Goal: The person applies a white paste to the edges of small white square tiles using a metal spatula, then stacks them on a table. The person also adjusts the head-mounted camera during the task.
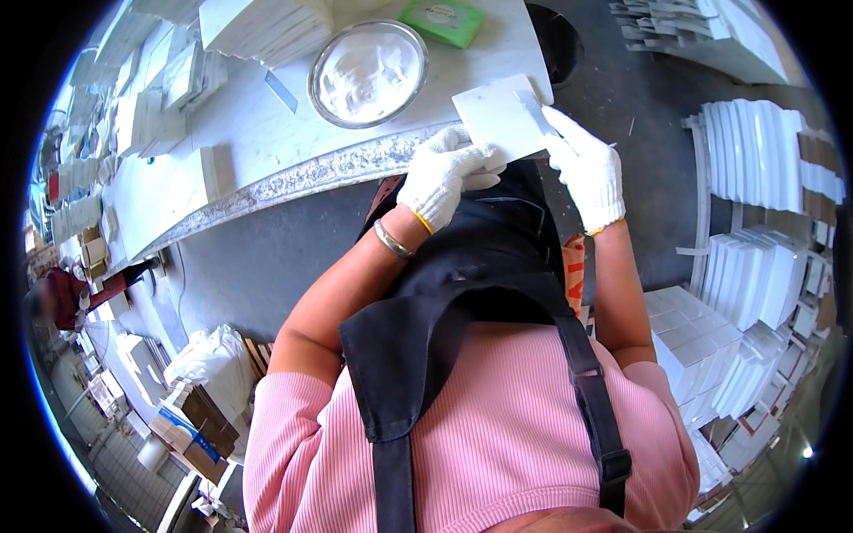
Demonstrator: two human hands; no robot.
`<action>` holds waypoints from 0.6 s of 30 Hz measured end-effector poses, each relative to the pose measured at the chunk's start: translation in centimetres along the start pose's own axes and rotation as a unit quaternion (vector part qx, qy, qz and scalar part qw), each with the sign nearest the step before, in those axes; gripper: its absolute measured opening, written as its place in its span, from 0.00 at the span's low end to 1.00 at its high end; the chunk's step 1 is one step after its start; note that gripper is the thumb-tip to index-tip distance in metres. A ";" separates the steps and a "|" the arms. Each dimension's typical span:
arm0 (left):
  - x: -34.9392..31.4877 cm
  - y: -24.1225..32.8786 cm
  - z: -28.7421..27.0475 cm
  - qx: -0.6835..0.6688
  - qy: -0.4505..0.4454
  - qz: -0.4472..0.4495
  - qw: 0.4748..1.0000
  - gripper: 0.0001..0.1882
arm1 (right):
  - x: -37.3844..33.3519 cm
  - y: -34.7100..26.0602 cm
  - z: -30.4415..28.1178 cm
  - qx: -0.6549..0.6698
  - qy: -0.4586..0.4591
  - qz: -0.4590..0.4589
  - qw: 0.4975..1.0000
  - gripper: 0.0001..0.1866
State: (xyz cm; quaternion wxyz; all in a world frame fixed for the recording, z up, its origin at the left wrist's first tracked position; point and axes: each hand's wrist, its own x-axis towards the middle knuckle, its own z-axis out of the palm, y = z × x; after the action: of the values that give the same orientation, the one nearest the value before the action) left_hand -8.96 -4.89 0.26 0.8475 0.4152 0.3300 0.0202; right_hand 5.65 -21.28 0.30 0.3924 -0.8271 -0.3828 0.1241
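Both my hands wear white knitted gloves with yellow cuffs. A square white tile (494, 115) is gripped at its near left corner by my left hand (442, 176), just over the table's front edge. My right hand (585, 164) is closed at the tile's right side, around a thin, flat, greyish blade like a scraper (535, 114) that lies along the tile's edge. Its grip end is hidden by the glove. Beyond the tile, a round metal bowl (313, 91) holds white paste (369, 73). A second flat grey strip (281, 91) lies on the table left of the bowl.
The white marble-like table (258, 133) has a rough front edge. A green packet (442, 19) lies past the bowl. Stacks of white tiles (258, 31) stand at the back left, and more stacks (755, 155) on the right. Another person (67, 298) is at far left, near cardboard boxes (191, 431).
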 end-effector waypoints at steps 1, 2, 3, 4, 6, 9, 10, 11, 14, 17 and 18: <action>0.0 0.1 -0.1 0.008 -0.005 -0.001 1.000 0.19 | 0.0 0.4 0.2 -0.001 -0.005 -0.009 1.000 0.19; 0.0 0.1 -0.1 0.015 -0.012 -0.002 1.000 0.19 | 0.0 -0.5 0.7 -0.075 -0.027 -0.060 0.995 0.19; 0.1 0.1 -0.2 0.008 -0.013 0.002 1.000 0.19 | 0.1 -1.3 1.2 -0.147 -0.041 -0.114 0.982 0.19; 0.2 -0.1 -0.3 0.001 -0.015 0.006 1.000 0.20 | 0.0 -1.2 1.8 -0.181 -0.034 -0.131 0.974 0.19; 0.2 0.0 -0.5 -0.015 -0.017 0.004 1.000 0.20 | 0.1 -1.5 1.2 -0.031 -0.079 -0.043 0.995 0.20; 0.3 0.5 -0.5 -0.021 -0.017 -0.022 0.999 0.21 | 0.4 -2.1 -1.3 0.200 -0.097 0.157 0.962 0.25; 0.3 1.1 -0.3 -0.007 -0.011 -0.029 0.999 0.21 | 0.5 -1.7 -2.6 0.211 -0.090 0.176 0.957 0.24; 0.2 1.4 -0.1 0.007 -0.006 -0.036 0.999 0.22 | 0.6 -1.5 -3.8 0.199 -0.071 0.182 0.960 0.24; 0.4 1.3 -0.7 0.042 -0.025 -0.031 0.998 0.22 | 0.7 -1.1 -5.4 0.206 -0.018 0.213 0.955 0.14; 0.2 0.7 -1.5 -0.031 -0.075 -0.008 0.997 0.20 | 1.1 -2.6 -5.6 0.219 0.003 0.182 0.959 0.11; -0.2 0.8 -1.6 -0.036 -0.087 0.004 0.996 0.19 | 1.4 -3.1 -5.3 0.219 0.014 0.171 0.961 0.11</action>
State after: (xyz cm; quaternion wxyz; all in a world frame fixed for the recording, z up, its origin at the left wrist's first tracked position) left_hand -9.82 -3.35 0.24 0.8872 0.3861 0.2528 -0.0007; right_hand 7.57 -21.94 6.24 0.5421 -0.7757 -0.1937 0.2588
